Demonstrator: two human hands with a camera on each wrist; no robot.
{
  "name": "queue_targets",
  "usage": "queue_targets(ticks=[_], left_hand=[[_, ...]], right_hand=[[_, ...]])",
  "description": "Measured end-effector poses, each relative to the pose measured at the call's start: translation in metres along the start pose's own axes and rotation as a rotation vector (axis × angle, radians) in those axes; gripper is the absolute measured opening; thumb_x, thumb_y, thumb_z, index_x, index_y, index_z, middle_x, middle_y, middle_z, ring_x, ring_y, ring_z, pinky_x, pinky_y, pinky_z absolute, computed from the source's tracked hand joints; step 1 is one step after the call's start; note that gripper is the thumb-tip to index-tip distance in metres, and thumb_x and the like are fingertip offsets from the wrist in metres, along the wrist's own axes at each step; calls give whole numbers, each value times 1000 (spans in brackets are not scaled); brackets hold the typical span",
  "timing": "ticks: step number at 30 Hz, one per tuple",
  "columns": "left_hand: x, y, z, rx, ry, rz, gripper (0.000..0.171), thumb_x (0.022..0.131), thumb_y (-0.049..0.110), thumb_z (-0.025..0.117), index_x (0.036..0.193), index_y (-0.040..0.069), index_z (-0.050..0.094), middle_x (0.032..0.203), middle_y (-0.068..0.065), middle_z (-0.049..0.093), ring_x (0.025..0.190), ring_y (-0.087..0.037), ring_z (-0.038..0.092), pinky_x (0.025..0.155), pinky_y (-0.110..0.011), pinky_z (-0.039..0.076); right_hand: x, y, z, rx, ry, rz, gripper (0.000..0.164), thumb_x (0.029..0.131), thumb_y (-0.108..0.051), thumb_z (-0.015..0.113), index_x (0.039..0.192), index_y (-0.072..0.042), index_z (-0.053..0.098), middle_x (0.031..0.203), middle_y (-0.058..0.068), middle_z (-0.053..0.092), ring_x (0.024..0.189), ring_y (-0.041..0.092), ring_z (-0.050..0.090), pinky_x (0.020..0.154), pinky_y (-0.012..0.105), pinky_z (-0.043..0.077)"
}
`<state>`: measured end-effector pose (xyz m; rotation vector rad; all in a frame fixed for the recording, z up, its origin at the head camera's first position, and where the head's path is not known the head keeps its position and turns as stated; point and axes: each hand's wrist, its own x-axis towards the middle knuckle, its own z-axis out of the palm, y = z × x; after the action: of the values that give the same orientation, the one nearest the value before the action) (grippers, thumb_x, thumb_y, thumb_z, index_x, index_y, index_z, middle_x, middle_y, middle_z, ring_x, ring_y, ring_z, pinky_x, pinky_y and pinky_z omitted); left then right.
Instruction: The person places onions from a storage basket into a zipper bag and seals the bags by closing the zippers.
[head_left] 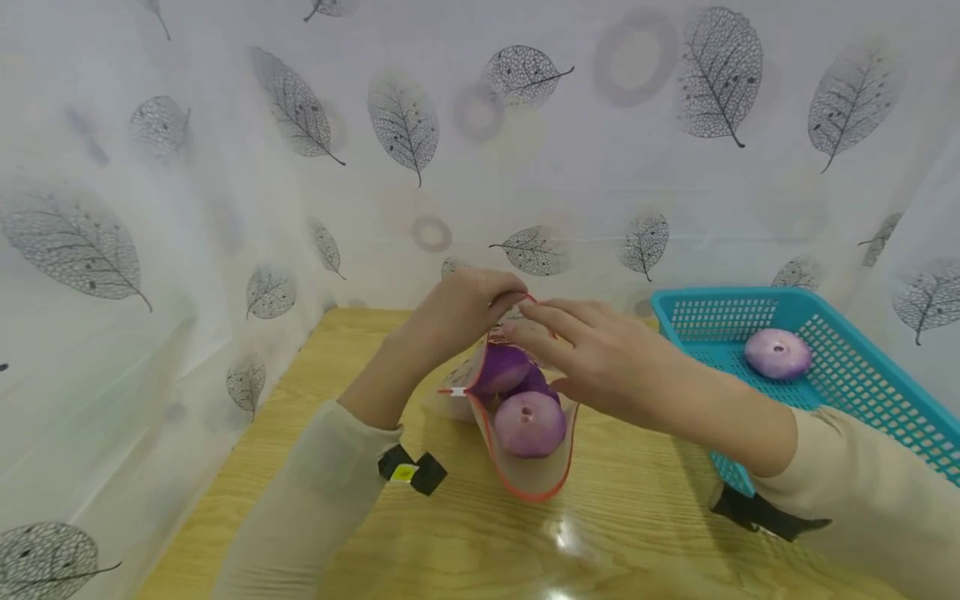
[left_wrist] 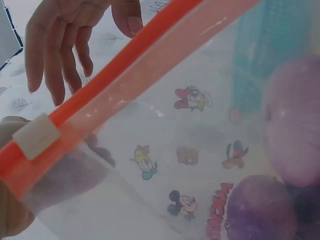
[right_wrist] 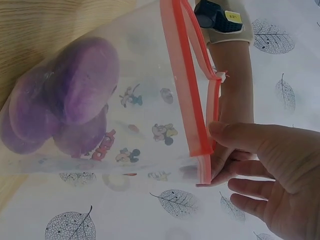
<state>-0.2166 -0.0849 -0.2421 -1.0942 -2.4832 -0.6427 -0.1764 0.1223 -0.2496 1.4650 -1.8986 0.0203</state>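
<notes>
A translucent zip bag (head_left: 534,497) with a red-edged mouth stands on the table, gaping toward me. Cartoon figures (right_wrist: 165,134) are printed on its side. Several purple onions (right_wrist: 82,80) lie inside; the nearest onion (head_left: 529,429) shows its pale cut end. My left hand (head_left: 467,307) pinches the far end of the bag's mouth. My right hand (head_left: 618,358) is over the right side of the mouth, its thumb at the red edge in the right wrist view and its other fingers loosely extended. A white slider (left_wrist: 37,136) sits on the zip.
On the right stands a turquoise plastic basket (head_left: 885,358) with another purple onion (head_left: 778,354) in it. The wooden table (head_left: 420,542) ends at a leaf-printed curtain (head_left: 405,200) behind and to the left. Dark wrist devices (head_left: 412,468) are strapped over both sleeves.
</notes>
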Motion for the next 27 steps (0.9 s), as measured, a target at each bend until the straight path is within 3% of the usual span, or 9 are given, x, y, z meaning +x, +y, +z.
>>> queue_targets(ticks=[7, 17, 27], left_hand=[[0, -3, 1, 15, 25, 28, 16, 95, 12, 57, 97, 4, 70, 91, -4, 72, 79, -14, 64, 71, -23, 52], [0, -5, 3, 47, 47, 44, 15, 94, 12, 59, 98, 4, 71, 92, -5, 73, 84, -15, 67, 75, -24, 54], [-1, -4, 3, 55, 64, 75, 15, 93, 10, 59, 99, 3, 71, 92, -6, 73, 80, -15, 67, 73, -23, 54]], right_hand=[[-4, 4, -9, 19, 10, 49, 84, 56, -13, 91, 128, 0, 51, 119, 20, 60, 106, 34, 59, 84, 44, 54], [-17, 12, -21, 10, -77, 146, 78, 63, -16, 88, 129, 0, 50, 126, 20, 56, 113, 35, 56, 91, 48, 50], [-20, 25, -31, -48, -94, 167, 79, 63, -17, 88, 130, 1, 49, 122, 19, 57, 107, 35, 58, 85, 48, 52]])
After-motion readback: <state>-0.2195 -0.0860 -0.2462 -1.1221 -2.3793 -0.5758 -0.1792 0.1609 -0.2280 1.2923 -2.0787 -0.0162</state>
